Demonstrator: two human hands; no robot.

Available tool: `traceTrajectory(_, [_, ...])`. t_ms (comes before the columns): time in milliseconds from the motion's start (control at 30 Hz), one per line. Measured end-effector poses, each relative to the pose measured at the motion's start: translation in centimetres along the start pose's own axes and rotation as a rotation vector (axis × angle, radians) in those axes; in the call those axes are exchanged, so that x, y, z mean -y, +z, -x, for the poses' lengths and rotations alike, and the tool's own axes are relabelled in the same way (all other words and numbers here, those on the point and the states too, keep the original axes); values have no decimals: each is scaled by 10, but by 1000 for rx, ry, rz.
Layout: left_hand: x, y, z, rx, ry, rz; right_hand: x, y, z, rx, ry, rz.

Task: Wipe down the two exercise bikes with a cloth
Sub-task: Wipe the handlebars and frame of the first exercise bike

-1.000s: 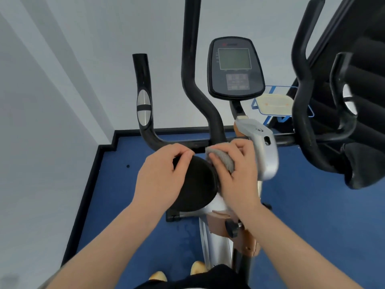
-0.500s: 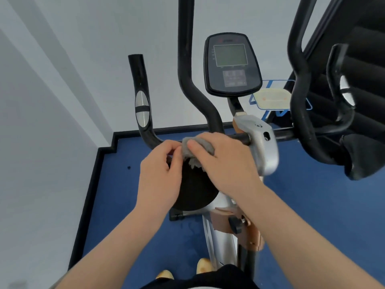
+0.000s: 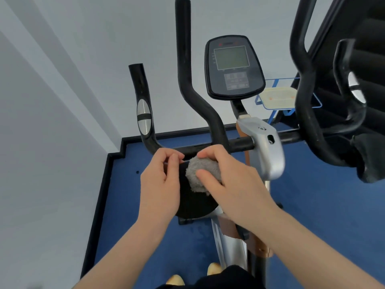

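Bright, even light, soft shadows only; wide-angle bending at the edges, slight motion blur throughout, no harsh glare.

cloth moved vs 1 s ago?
Yes. The grey cloth, gripped by the right hand, has shifted left across the black round disc, away from the silver bracket and toward the left hand.

A gym corner — exercise bike (image 3: pixel 258 147) on blue floor (image 3: pixel 312 205).
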State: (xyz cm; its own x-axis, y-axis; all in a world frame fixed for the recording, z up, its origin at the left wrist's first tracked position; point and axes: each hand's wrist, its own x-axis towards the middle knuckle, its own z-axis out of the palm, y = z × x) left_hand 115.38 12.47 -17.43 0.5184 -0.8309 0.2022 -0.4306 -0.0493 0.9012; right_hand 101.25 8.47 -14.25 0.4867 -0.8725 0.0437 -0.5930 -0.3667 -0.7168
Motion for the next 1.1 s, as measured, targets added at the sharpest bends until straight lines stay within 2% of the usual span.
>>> traceTrajectory(167, [0, 1, 1, -14, 22, -51, 14, 13, -21, 11, -29, 72])
traceTrajectory(300, [-2, 1, 1, -9, 41, -71, 2, 15, 13, -89, -105, 26])
traceTrajectory(433, [0, 0, -1, 52, 42, -54, 9, 28, -4, -191, -42, 55])
traceTrajectory(567, [4, -3, -4, 149, 70, -7, 2, 44, 25, -346, 0, -134])
traceTrajectory(700, [9, -10, -7, 322, 73, 16, 3, 56, 27, -523, 51, -207])
traceTrajectory(867, [16, -15, -11, 450, 127, 47, 23, 104, 37, -881, 211, -475])
traceTrajectory(933, [18, -16, -11, 477, 147, 71, 30, 120, 43, -963, 283, -589])
traceTrajectory(1100, [21, -16, -17, 550, 219, 120, 25, 114, 29, -1129, 290, -481])
